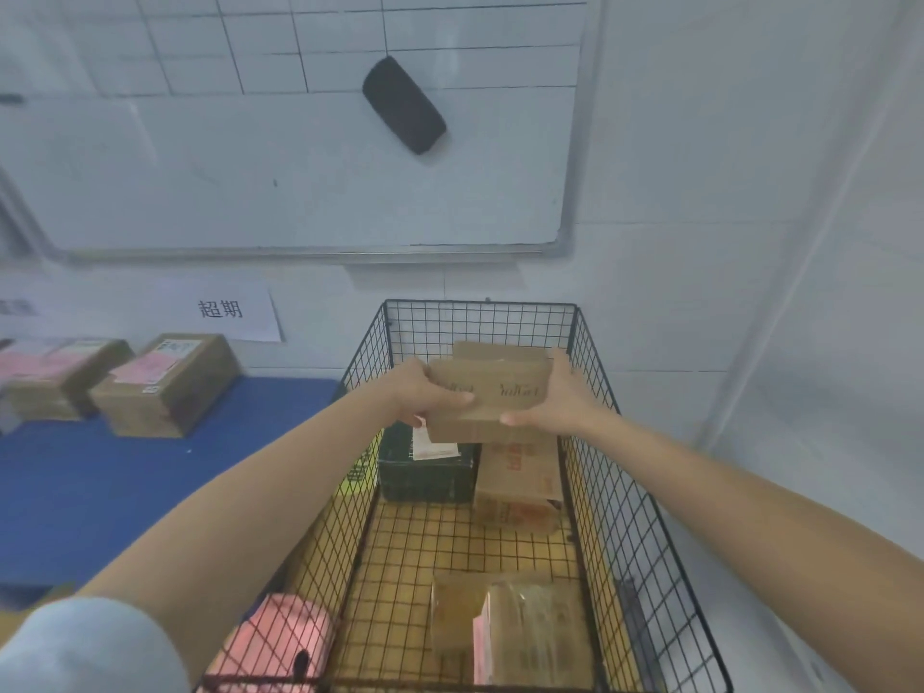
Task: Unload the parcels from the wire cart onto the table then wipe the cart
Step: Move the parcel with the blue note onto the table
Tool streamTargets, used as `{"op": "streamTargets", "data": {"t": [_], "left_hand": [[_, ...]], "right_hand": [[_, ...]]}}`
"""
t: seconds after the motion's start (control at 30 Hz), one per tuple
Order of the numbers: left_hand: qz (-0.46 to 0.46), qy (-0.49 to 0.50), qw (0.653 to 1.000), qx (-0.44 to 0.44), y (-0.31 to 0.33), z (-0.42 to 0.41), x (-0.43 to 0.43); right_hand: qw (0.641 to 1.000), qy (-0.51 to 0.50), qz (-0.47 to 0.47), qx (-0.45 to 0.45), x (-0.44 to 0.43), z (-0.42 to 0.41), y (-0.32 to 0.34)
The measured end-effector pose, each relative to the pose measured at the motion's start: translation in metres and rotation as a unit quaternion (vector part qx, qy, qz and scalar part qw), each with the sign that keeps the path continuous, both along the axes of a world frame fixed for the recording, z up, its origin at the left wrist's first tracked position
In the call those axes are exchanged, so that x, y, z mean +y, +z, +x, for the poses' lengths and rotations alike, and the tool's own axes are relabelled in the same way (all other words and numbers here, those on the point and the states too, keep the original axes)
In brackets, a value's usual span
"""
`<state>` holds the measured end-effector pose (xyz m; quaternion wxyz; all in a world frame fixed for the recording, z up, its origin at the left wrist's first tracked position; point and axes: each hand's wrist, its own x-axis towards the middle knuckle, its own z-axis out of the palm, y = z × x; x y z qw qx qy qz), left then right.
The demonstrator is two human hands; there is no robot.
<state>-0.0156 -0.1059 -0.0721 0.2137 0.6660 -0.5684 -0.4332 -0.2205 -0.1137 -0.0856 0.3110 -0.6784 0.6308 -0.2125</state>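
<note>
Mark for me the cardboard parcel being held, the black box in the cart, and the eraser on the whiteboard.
held cardboard parcel (pixel 492 392), head view, middle of its printed face.
black box (pixel 425 475), head view, dark side below its label.
eraser (pixel 404 105), head view, middle of its dark body.

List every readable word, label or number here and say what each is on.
"超期": white paper sign on the wall.
Dark print on the held cardboard box: blurred, unreadable.
Pink label on the nearer table box: too blurred.
White label on the black box: too small.
Red print on the brown parcel beside it: blurred.
</note>
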Motion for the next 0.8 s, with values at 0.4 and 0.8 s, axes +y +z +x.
{"op": "streamTargets", "data": {"t": [0.4, 0.8], "left_hand": [[0.014, 0.066, 0.995, 0.068, -0.013, -0.002, -0.006], [0.024, 0.036, 0.998, 0.038, -0.019, 0.008, -0.008]], "right_hand": [[0.999, -0.001, -0.035, 0.002, -0.01, -0.004, -0.016], [0.997, 0.061, -0.05, 0.019, -0.012, 0.0, -0.022]]}}
